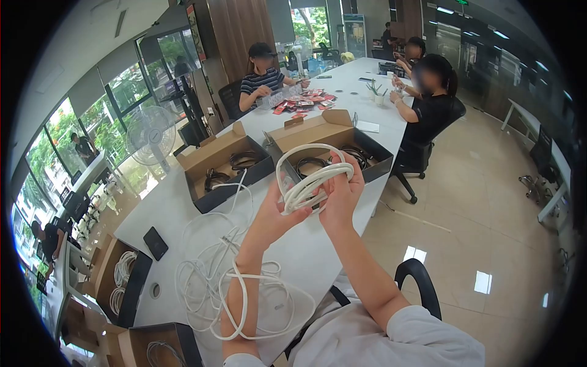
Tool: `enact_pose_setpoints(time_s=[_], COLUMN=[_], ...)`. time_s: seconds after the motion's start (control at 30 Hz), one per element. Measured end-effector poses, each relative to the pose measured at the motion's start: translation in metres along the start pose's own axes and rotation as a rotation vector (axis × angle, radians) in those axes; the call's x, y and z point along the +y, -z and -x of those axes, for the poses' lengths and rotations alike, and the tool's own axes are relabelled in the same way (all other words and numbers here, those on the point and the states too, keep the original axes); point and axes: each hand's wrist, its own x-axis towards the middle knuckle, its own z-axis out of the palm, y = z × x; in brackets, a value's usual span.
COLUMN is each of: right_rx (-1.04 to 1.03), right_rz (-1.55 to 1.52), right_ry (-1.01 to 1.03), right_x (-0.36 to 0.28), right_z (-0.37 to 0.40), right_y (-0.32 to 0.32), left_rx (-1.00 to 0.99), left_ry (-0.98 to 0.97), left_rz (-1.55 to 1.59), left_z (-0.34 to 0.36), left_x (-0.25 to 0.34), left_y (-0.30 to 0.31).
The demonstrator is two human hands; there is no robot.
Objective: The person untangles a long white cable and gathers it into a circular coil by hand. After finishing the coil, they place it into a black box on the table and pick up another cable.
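Note:
Both my hands are raised over the table, closed around a coiled white cable (304,194). My left hand (276,211) grips the coil from the left side, fingers partly hidden behind the loops. On the other side, my right hand (342,194) wraps its fingers around the same loops. A strand of white cable hangs across my left forearm. Below, a loose tangle of white cable (205,269) spreads over the white table (177,235). Just beyond my hands stands an open box (373,160) with black cables inside.
Another open box (208,189) holding black cables stands to the left. A phone (155,243) lies near the table's left edge. Boxes with white cables (125,269) and a grey cable (164,353) are at lower left. Several people sit farther along; red packets (306,101) lie before one.

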Motion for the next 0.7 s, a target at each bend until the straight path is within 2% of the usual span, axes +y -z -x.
enact_pose_setpoints(time_s=[0.1,0.4,0.53,0.6,0.7], right_rx=[-0.004,-0.136,-0.123,-0.154,-0.180], right_rz=[-0.005,-0.009,-0.015,-0.081,0.084], right_ry=[-0.020,-0.243,-0.316,-0.353,-0.340], right_x=[0.001,0.016,0.024,0.029,0.031], right_z=[0.002,0.010,0.022,0.025,0.032], right_y=[0.001,0.014,0.013,0.018,0.017], left_rx=[-0.069,0.125,0.273,0.252,0.281], left_ry=[0.097,-0.137,-0.160,-0.174,-0.175], left_rz=[0.171,0.363,0.364,0.315,0.291], left_z=[-0.005,-0.002,-0.001,0.000,0.006], left_x=[0.001,0.011,0.018,0.020,0.027], left_y=[0.002,0.005,0.003,0.006,0.004])
